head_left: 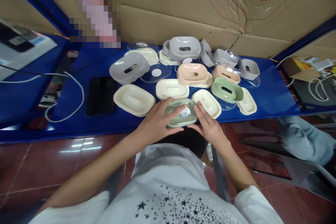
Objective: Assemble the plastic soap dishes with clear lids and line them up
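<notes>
A green soap dish (175,120) with a clear lid (193,106) and a round barcode sticker (186,112) lies between my two hands at the front edge of the blue table. My left hand (157,120) grips its left side, one finger reaching over the lid near the sticker. On the opposite side, my right hand (210,128) holds the right end, fingertips on the lid's edge and thumb low at the front. Cream trays (134,98) sit just beyond the left hand, and another cream tray (206,103) is right behind the right hand.
Behind stand grey soap dish shells (183,47), peach shells (191,72), a green shell (227,89) and clear lids (156,73). A black phone-like slab (100,96) and a white cable (83,94) lie left. Another person's jeans-clad leg (307,138) is at the right.
</notes>
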{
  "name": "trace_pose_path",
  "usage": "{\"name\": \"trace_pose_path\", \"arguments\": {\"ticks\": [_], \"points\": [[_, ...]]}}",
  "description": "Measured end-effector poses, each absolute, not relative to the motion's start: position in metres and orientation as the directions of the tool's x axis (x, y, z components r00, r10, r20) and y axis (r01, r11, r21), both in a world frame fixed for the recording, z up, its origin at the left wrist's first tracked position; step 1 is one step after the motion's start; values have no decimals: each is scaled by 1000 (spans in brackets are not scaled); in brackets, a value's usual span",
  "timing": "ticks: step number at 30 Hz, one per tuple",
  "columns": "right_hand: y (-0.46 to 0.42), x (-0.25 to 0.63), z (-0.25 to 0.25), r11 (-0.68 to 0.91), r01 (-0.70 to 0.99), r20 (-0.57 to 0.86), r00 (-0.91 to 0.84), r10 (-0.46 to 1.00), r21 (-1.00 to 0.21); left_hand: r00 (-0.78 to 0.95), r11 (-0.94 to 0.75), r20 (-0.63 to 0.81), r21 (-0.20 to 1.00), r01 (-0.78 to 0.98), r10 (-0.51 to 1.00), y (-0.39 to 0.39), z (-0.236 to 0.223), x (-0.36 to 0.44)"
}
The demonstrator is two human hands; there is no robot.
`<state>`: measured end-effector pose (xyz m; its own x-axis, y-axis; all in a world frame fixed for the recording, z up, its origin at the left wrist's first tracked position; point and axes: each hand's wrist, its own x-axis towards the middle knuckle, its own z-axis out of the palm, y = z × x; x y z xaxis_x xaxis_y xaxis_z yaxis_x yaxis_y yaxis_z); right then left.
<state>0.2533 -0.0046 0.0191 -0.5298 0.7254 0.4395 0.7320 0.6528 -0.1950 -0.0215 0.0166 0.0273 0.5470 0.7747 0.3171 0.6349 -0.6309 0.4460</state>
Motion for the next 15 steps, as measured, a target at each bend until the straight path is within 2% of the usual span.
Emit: {"name": "trace_pose_path", "arguments": {"ticks": [6,15], "points": [[-10,247,13,628,736,427,-498,754,-251,536,-621,321,488,613,781,15,24,-22],[-7,242,12,705,698,469,-584,662,-127,559,-627,299,490,606,774,17,16,-28]]}}
